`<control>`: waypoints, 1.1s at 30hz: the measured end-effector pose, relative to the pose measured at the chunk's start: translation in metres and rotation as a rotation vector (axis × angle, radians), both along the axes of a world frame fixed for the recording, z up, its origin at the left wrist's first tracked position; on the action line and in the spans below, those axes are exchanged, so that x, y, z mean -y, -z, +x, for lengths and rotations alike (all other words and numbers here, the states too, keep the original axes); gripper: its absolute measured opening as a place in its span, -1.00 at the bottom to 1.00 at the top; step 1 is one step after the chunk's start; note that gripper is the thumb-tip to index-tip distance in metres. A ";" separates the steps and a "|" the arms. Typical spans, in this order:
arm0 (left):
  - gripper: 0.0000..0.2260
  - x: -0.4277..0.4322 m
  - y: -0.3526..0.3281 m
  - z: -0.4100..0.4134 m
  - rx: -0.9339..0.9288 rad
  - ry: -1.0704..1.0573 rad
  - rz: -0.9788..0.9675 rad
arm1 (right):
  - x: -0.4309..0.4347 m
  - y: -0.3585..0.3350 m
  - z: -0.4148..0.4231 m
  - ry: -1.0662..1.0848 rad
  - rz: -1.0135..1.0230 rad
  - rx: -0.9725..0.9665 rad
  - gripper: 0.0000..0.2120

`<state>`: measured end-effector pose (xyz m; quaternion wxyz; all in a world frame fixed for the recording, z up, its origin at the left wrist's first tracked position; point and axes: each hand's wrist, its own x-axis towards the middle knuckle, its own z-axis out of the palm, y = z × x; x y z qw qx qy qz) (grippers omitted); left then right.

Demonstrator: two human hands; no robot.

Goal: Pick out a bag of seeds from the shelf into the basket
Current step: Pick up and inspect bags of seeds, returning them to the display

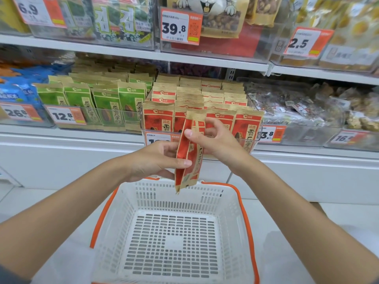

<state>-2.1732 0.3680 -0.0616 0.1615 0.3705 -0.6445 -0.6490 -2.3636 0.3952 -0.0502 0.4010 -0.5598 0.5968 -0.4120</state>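
A red and tan bag of seeds [189,154] hangs upright in front of the shelf, its bottom edge just above the far rim of the basket. My left hand [153,160] pinches its lower half from the left, thumb across the front. My right hand [215,138] grips its upper part from the right. The white basket [229,222] with orange rim and handles stands below, with nothing inside. More of the same red bags [246,126] fill a clear bin on the shelf behind my hands.
Green seed bags [106,105] stand in the bin to the left, blue packs [18,93] further left, clear snack packs [297,107] to the right. An upper shelf [123,52] holds seaweed and nut bags. Price tags line the shelf edges.
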 end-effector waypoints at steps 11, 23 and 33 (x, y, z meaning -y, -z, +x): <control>-0.60 0.002 0.006 -0.003 0.069 -0.053 0.014 | 0.001 0.001 -0.001 0.165 -0.139 -0.242 -0.79; -0.60 0.005 0.005 -0.001 -0.008 -0.125 0.042 | 0.000 -0.006 -0.004 0.110 -0.139 -0.114 -0.73; -0.67 0.013 -0.006 0.004 -0.312 -0.276 -0.037 | -0.001 0.008 0.004 -0.156 0.041 -0.212 -0.28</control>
